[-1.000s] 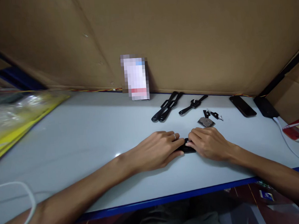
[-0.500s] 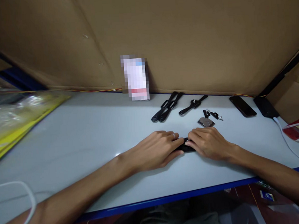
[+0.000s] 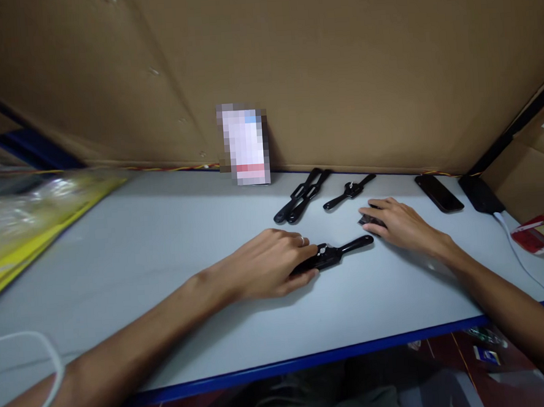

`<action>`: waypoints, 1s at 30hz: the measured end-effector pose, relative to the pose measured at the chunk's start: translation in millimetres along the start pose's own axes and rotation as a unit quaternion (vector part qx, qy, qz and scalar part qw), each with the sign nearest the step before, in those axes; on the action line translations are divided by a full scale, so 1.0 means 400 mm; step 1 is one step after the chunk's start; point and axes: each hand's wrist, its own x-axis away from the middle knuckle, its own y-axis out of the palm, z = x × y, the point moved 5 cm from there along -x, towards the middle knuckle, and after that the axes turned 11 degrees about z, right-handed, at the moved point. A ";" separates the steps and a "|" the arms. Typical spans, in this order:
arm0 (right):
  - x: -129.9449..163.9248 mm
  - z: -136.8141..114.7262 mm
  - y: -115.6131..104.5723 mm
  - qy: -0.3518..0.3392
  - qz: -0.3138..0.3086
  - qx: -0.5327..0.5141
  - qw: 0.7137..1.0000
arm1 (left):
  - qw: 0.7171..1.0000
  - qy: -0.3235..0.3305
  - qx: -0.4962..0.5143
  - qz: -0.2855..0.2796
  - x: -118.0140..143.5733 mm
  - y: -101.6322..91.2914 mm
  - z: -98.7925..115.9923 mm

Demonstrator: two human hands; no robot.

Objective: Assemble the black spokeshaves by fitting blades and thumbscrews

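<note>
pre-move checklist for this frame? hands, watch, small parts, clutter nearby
1. Left hand resting on one end of the black watch: ok.
2. Watch lying flat on the table, free strap end clear of other things: ok.
3. Right hand over the small parts pile: ok; whether it grips anything: cannot tell.
4. Pair of loose straps and second watch apart from both hands: ok.
5. Phone and white cable near the right forearm: not ok, close.
</note>
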 end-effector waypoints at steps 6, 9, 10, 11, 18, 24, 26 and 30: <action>0.009 0.012 -0.034 0.023 -0.030 0.044 0.998 | 0.998 -0.051 -0.015 -0.012 -0.004 0.004 -0.023; 0.015 0.009 -0.048 0.011 -0.052 0.055 0.997 | 0.994 -0.101 -0.041 -0.008 -0.010 0.015 -0.036; 0.015 0.005 -0.051 0.003 -0.050 0.057 0.997 | 0.991 -0.122 -0.047 -0.005 -0.012 0.020 -0.040; 0.014 -0.002 -0.053 -0.004 -0.036 0.059 0.998 | 0.988 -0.144 -0.050 0.000 -0.013 0.025 -0.043; 0.034 -0.160 -0.015 -0.150 0.091 -0.004 0.984 | 0.969 -0.201 0.031 0.139 -0.016 0.021 -0.056; 0.059 -0.236 0.030 -0.213 0.000 -0.015 0.977 | 0.965 -0.178 -0.026 0.190 -0.004 -0.001 -0.134; 0.052 -0.223 0.028 -0.190 -0.007 -0.024 0.982 | 0.975 -0.161 -0.041 0.149 -0.003 0.017 -0.153; 0.035 -0.187 0.021 -0.160 -0.008 -0.053 0.986 | 0.976 -0.154 -0.058 0.142 -0.002 0.036 -0.162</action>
